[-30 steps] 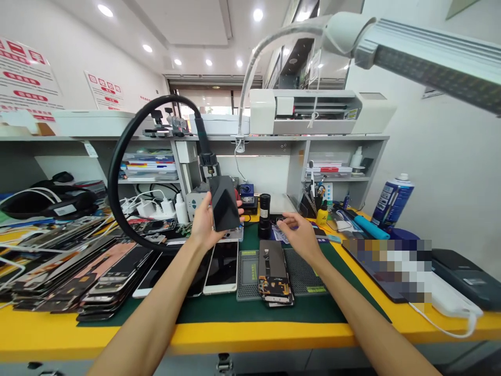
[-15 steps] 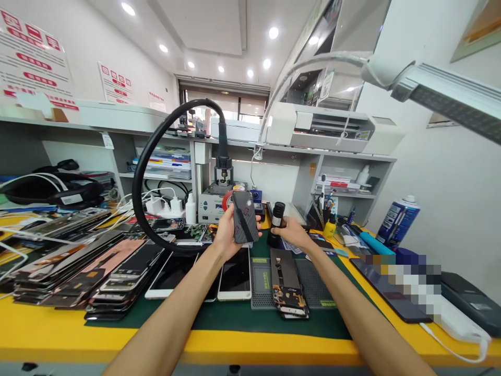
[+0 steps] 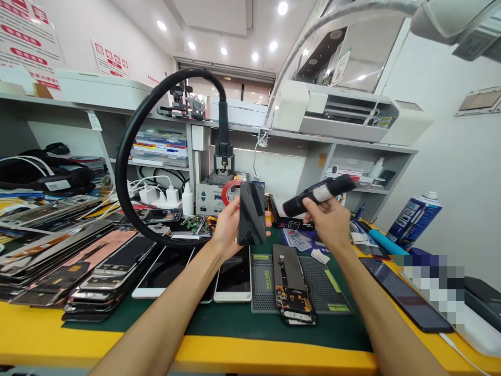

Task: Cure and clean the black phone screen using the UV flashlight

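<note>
My left hand (image 3: 226, 225) is closed around the edges of a black phone (image 3: 252, 214), held upright above the bench with a glossy dark face towards me. In my right hand (image 3: 329, 219) is a black flashlight (image 3: 323, 193) with a pale label band. The flashlight is tilted, its purple-rimmed end pointing left towards the phone and apart from it. Below, a phone screen assembly (image 3: 290, 271) with bare flex cables lies on a grey perforated mat (image 3: 329, 284). White-framed phones (image 3: 234, 277) lie under my left forearm.
Stacks of phone screens (image 3: 113, 271) fill the left side. A thick black hose (image 3: 125, 156) loops up from a benchtop machine (image 3: 207, 196). At the right are a blue spray can (image 3: 415, 219) and a dark phone (image 3: 407, 292) with a cable. Shelves (image 3: 371, 143) run along the back.
My right hand has lifted the flashlight off the bench and tipped it from upright to nearly level. The phone in my left hand has shifted slightly right, its face now more reflective.
</note>
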Tool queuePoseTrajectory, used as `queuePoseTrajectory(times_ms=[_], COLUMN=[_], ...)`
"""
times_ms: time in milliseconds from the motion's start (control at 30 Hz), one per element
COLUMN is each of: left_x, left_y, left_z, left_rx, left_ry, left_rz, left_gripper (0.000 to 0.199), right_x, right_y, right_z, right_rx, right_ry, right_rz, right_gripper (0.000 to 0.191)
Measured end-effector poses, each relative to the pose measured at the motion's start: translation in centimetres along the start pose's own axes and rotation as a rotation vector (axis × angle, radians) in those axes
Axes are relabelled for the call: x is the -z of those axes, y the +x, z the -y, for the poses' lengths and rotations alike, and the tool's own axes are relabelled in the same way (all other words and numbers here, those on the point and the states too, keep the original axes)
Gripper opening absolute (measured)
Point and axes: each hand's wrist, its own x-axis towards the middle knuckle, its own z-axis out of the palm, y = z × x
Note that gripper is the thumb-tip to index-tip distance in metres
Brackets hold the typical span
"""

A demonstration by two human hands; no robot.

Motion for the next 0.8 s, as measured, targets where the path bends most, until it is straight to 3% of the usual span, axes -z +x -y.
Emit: queuePoseTrajectory(times_ms=[133, 233, 467, 667, 800], left_x=[0.1, 0.5, 0.4, -0.1, 0.3], left_y=[0.1, 0.5, 0.7, 0.6, 0.8], left_z=[0.5, 1.3, 2.1, 2.1, 2.4], left_rx=[0.09, 0.161, 0.207, 0.135, 0.169], left_ry=[0.046, 0.101, 0.142, 0.046, 0.049], left_rz=[-0.016, -0.032, 0.006, -0.041, -0.029], left_gripper=[0.07, 0.076, 0.074, 0.063, 0.075], right_x=[0.6, 0.1, -1.5, -1.9, -2.1], right_y=[-1.1, -2.4, -5.1, -6.8, -7.7], right_z=[2.3, 3.6, 5.3, 4.9, 5.3], right_rx=[0.037, 0.042, 0.136, 0.522, 0.681], right_ry=[0.223, 0.287, 0.186, -0.136, -0.062], right_rz=[-0.118, -0.066, 0.013, -0.129, -0.119], right_gripper=[0.039, 0.034, 0.033, 0.02, 0.025])
